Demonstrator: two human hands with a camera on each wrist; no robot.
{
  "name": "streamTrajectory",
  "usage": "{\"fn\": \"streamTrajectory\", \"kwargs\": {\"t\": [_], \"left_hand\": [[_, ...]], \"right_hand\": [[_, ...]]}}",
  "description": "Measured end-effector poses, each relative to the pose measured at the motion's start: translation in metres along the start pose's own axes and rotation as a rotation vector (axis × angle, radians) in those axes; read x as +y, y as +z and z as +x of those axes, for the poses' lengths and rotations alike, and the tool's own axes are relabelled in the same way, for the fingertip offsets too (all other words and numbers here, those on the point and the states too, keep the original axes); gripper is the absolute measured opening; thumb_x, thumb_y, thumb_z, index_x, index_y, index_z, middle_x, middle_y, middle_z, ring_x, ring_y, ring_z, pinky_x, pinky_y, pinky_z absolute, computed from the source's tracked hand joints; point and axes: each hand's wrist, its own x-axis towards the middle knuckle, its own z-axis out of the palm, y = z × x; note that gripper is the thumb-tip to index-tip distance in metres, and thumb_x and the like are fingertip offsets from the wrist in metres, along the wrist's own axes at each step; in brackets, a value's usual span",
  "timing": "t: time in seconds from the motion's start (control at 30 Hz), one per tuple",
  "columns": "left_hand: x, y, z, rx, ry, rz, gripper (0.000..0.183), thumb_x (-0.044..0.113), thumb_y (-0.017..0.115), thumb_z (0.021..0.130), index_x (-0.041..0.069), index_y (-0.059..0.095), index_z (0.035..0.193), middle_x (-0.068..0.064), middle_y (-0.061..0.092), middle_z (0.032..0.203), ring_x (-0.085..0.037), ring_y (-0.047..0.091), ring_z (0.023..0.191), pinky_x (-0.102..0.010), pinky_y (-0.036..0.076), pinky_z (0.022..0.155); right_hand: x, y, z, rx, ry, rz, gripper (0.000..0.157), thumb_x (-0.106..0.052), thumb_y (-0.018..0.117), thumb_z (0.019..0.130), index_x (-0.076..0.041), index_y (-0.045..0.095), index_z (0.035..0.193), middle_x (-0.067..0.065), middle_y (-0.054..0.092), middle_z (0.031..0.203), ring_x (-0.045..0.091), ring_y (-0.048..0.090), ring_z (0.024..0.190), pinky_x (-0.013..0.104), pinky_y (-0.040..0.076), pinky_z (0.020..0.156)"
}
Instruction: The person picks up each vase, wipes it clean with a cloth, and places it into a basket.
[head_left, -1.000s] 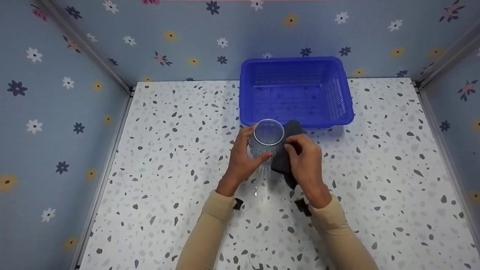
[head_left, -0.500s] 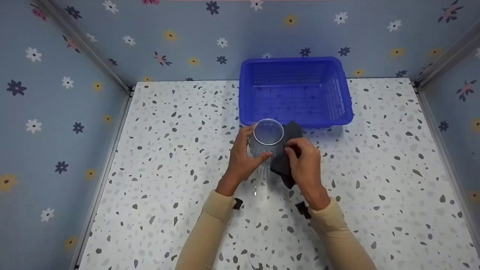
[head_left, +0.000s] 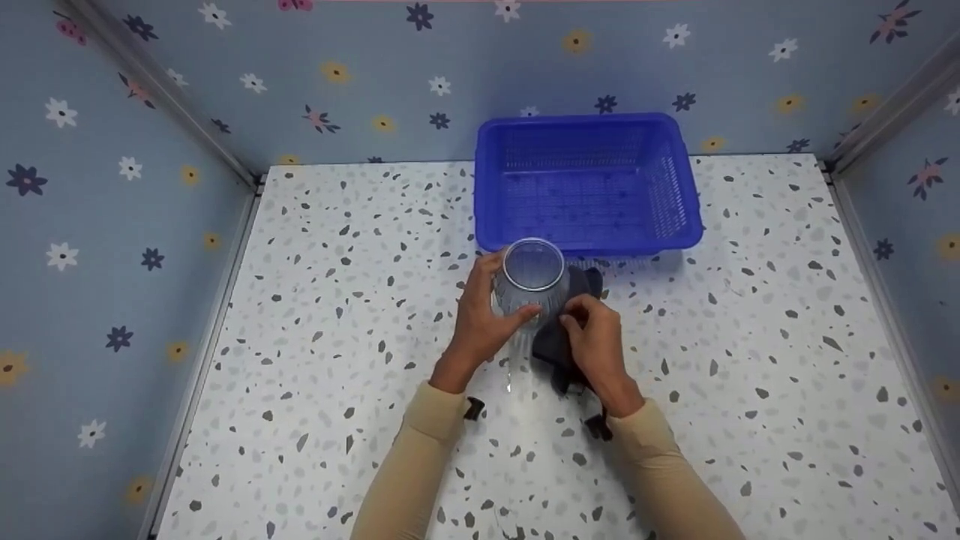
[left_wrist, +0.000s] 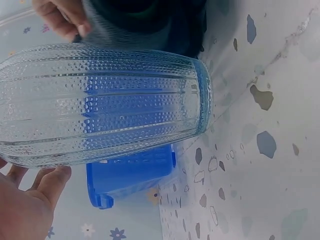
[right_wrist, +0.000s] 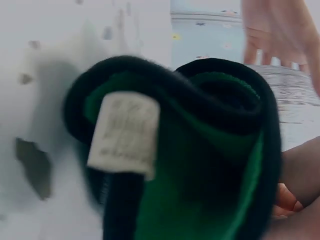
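A clear ribbed glass vase [head_left: 527,294] with a dotted surface stands upright in front of the basket. My left hand [head_left: 480,319] grips it around its left side, thumb across the near face. In the left wrist view the vase [left_wrist: 115,107] fills the middle, its thick base near the speckled tabletop. My right hand [head_left: 598,341] pinches a dark grey cloth [head_left: 553,346] along the vase's right side. Up close in the right wrist view, the folded cloth [right_wrist: 195,175] shows a green inner side and a whitish label [right_wrist: 125,131], blurred. Folds hide part of the right fingers.
Just behind the vase sits a blue perforated plastic basket [head_left: 585,244], near the back wall. Flower-patterned panels [head_left: 360,82] enclose the white speckled table [head_left: 337,300] at the back and both sides. Small black pieces [head_left: 473,409] show by both wrists.
My right hand and the cloth have slid down along the vase, toward me and slightly left. The left hand and vase stay almost where they were.
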Motion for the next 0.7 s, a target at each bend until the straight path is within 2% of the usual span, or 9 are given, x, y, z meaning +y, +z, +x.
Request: {"fn": "streamTrajectory", "kwargs": {"t": [0.2,0.37,0.5,0.7], "left_hand": [[0.001,0.000,0.000,-0.002,0.001,0.006,0.081,0.030,0.091,0.085,0.005,0.048,0.149,-0.014,0.049,0.154,-0.028,0.047,0.145,-0.047,0.044,0.115],[0.001,0.001,0.000,0.014,0.014,0.022,0.082,0.028,0.092,0.084,0.003,0.048,0.148,-0.015,0.049,0.154,-0.029,0.047,0.145,-0.048,0.042,0.116],[0.000,0.001,0.000,0.023,0.029,0.031,0.082,0.029,0.092,0.084,0.002,0.048,0.147,-0.016,0.050,0.152,-0.029,0.048,0.143,-0.046,0.043,0.116],[-0.003,0.002,0.000,0.026,0.035,0.033,0.085,0.031,0.093,0.082,0.003,0.047,0.147,-0.015,0.051,0.153,-0.027,0.049,0.143,-0.044,0.042,0.117]], "right_hand": [[0.014,0.013,0.000,-0.046,0.033,-0.057,0.009,0.011,0.074,0.090,0.003,0.071,0.092,0.019,0.073,0.088,0.034,0.070,0.083,0.049,0.055,0.077],[0.014,0.011,0.001,-0.064,0.037,-0.060,0.007,0.010,0.074,0.091,0.003,0.072,0.092,0.018,0.074,0.089,0.034,0.071,0.083,0.049,0.056,0.077],[0.003,0.001,0.001,-0.055,0.035,-0.037,0.007,0.010,0.074,0.092,0.004,0.072,0.094,0.019,0.074,0.091,0.033,0.071,0.085,0.048,0.056,0.078],[-0.032,-0.022,0.003,0.030,-0.024,0.011,0.007,0.011,0.074,0.092,0.005,0.073,0.096,0.019,0.074,0.092,0.031,0.070,0.085,0.044,0.056,0.078]]}}
